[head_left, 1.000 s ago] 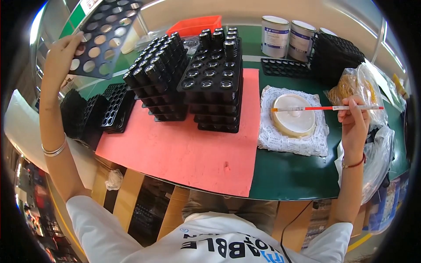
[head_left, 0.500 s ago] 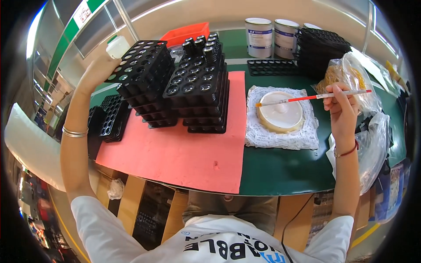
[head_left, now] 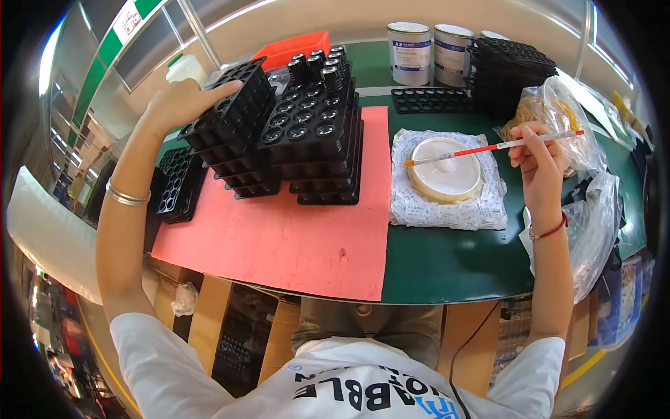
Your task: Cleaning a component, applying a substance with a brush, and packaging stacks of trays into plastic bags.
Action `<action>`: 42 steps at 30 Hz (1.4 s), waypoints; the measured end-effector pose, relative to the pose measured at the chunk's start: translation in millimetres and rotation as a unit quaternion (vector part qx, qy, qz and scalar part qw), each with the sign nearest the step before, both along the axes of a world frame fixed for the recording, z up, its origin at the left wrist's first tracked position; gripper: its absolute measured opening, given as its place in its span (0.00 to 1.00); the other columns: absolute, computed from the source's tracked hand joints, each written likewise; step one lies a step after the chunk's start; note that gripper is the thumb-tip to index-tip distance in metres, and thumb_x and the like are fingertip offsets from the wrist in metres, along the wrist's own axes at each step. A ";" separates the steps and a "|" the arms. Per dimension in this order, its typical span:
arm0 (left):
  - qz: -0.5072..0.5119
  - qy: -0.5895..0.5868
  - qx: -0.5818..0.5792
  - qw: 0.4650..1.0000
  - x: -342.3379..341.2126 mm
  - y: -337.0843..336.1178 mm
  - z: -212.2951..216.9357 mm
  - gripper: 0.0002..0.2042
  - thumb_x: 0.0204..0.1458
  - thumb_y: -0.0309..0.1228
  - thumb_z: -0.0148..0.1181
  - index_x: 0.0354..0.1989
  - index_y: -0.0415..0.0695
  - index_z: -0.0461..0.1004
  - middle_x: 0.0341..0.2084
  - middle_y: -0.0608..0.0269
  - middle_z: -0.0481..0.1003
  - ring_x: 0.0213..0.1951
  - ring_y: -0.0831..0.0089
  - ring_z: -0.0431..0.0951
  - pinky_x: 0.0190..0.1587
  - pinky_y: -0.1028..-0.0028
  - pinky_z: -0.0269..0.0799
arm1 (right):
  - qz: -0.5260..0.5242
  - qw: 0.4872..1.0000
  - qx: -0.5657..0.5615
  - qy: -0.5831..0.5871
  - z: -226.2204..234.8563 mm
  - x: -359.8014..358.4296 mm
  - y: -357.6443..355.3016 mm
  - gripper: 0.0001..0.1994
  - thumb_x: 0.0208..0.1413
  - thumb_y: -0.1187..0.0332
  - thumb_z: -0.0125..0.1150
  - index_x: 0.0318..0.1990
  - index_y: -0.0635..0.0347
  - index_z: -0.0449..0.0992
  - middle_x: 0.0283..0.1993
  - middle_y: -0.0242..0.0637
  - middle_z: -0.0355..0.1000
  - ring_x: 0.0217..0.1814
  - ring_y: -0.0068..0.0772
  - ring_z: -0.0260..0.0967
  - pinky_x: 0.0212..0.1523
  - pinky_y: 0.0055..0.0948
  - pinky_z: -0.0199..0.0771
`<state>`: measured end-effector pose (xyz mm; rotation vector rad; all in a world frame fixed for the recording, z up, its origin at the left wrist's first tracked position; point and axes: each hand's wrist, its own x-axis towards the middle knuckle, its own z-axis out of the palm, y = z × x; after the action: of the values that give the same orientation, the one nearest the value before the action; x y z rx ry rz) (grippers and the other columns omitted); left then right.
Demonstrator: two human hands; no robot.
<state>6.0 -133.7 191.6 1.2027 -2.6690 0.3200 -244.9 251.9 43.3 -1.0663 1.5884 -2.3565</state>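
My left hand (head_left: 178, 106) is at the left stack of black plastic trays (head_left: 241, 122), its index finger stretched out over the top one. Its other fingers are partly hidden. Beside that stack stands another stack of trays (head_left: 307, 150), with shiny round dark parts in the top tray's pockets. Several black cylinders (head_left: 331, 78) stand at its far end. In my right hand (head_left: 539, 157) is a thin paintbrush (head_left: 481, 149) with a red and clear handle, pinched and nearly level. The brush tip hovers by the left rim of a round white dish (head_left: 447, 183) on a paper-wrapped pad (head_left: 492, 209).
A pink sheet (head_left: 279, 244) lies under the stacks on the green table (head_left: 453, 265). Behind are an orange bin (head_left: 293, 47), metal cans (head_left: 410, 56) and more black trays (head_left: 513, 70). Clear plastic bags (head_left: 593, 216) lie at right, a white bottle (head_left: 185, 68) at far left.
My left hand has moved from the top tray's left edge to the right, over the tray. That tray's holes show less now. My right hand has shifted slightly, still holding the paintbrush.
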 end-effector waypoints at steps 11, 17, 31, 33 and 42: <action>-0.033 -0.058 0.003 0.998 -11.3 -16.6 3.3 0.43 0.35 0.71 0.51 0.16 0.30 0.74 0.16 0.46 0.72 0.24 0.59 0.75 0.33 0.66 0.69 | 0.008 1.000 -0.013 -0.013 -1.9 -8.2 4.1 0.11 0.58 0.65 0.53 0.36 0.65 0.75 0.25 0.31 0.71 0.24 0.17 0.65 0.27 0.14 0.64; -0.067 -0.074 -0.032 0.995 -12.7 -10.0 3.1 0.43 0.37 0.71 0.48 0.17 0.30 0.74 0.15 0.47 0.72 0.24 0.59 0.75 0.33 0.65 0.68 | 0.005 1.000 -0.009 -0.016 -5.5 -13.5 3.4 0.11 0.58 0.65 0.53 0.36 0.65 0.76 0.25 0.31 0.70 0.24 0.16 0.65 0.26 0.14 0.64; -0.109 -0.131 0.032 0.985 -19.4 -38.5 1.0 0.42 0.40 0.70 0.46 0.18 0.31 0.75 0.13 0.48 0.71 0.22 0.60 0.75 0.33 0.66 0.67 | 0.000 0.998 -0.012 -0.054 -9.6 -21.1 0.0 0.10 0.57 0.65 0.54 0.35 0.63 0.76 0.23 0.31 0.71 0.23 0.15 0.65 0.26 0.13 0.64; -0.079 -0.128 0.022 0.988 -22.8 -27.3 1.6 0.43 0.40 0.71 0.45 0.20 0.31 0.76 0.16 0.46 0.73 0.25 0.59 0.76 0.35 0.65 0.67 | 0.008 0.998 -0.017 -0.062 -9.8 -22.5 1.1 0.10 0.56 0.65 0.54 0.35 0.63 0.76 0.23 0.31 0.70 0.23 0.16 0.64 0.25 0.14 0.64; -0.038 0.017 -0.070 0.997 17.4 -14.7 -4.9 0.44 0.46 0.68 0.44 0.44 0.29 0.72 0.37 0.37 0.75 0.45 0.49 0.75 0.49 0.62 0.65 | 0.031 0.993 -0.010 -0.112 -3.8 -26.8 1.0 0.12 0.56 0.64 0.54 0.35 0.64 0.76 0.22 0.29 0.67 0.22 0.16 0.63 0.25 0.14 0.63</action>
<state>23.3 -148.5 186.8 1.0525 -2.6073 0.4612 -271.7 252.9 39.6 -0.8066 1.4363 -2.3587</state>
